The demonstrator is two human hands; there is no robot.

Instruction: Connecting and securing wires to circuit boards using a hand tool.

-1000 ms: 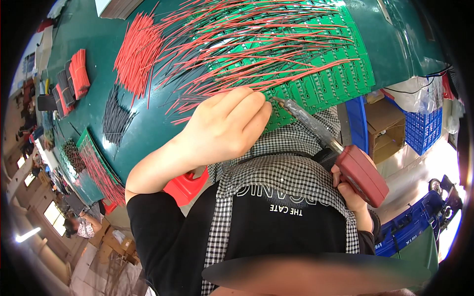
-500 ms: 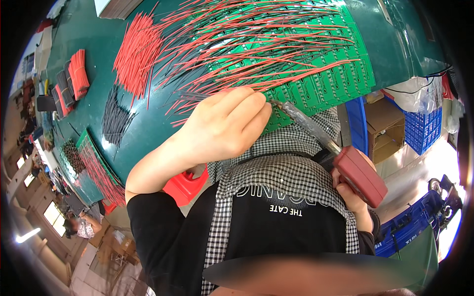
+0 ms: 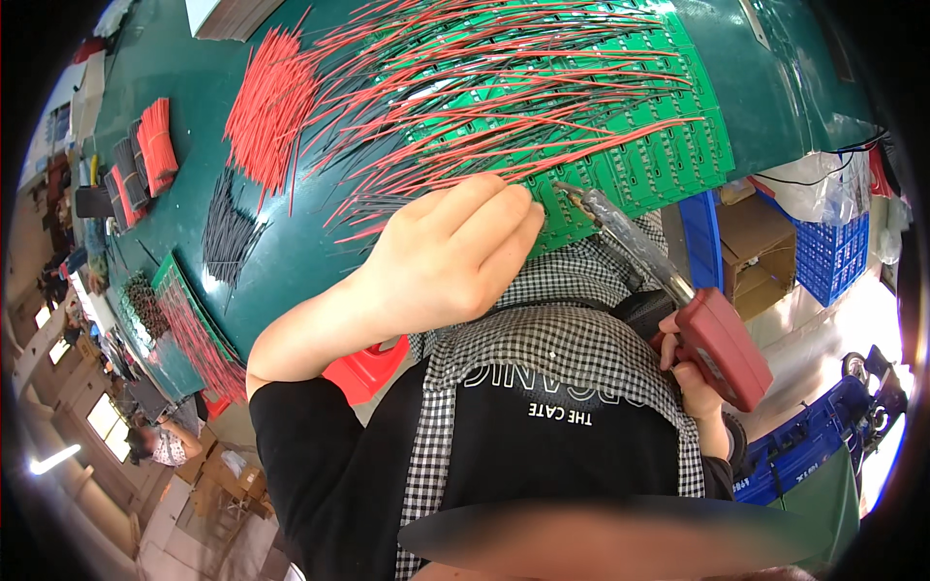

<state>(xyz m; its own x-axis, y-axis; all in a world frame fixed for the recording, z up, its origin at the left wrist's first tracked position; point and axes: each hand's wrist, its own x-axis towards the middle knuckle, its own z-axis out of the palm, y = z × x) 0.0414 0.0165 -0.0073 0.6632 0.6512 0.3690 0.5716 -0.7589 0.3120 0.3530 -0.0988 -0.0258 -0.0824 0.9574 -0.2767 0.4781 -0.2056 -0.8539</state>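
A large panel of green circuit boards point(image 3: 668, 155) lies on the table, with many red and black wires point(image 3: 504, 92) running across it to the left. My left hand point(image 3: 460, 247) is closed at the panel's near edge, palm down, fingers bent together; its fingertips and whatever they pinch are hidden. In my right hand point(image 3: 693, 382) is a soldering iron point(image 3: 722, 349) with a thick red handle and a wrapped metal barrel. The iron's tip is over the near part of the panel, just right of my left hand and apart from it.
Left of the panel lie a heap of red wires point(image 3: 271, 111) and a smaller heap of black wires point(image 3: 230, 232). Bundled wires point(image 3: 155, 145) and another wired board point(image 3: 184, 305) are farther left. A blue crate point(image 3: 831, 257) and cardboard box point(image 3: 756, 252) stand below the table at right.
The soldering iron has moved right and its tip has drawn away from my left fingers. My left hand has shifted slightly right, still closed.
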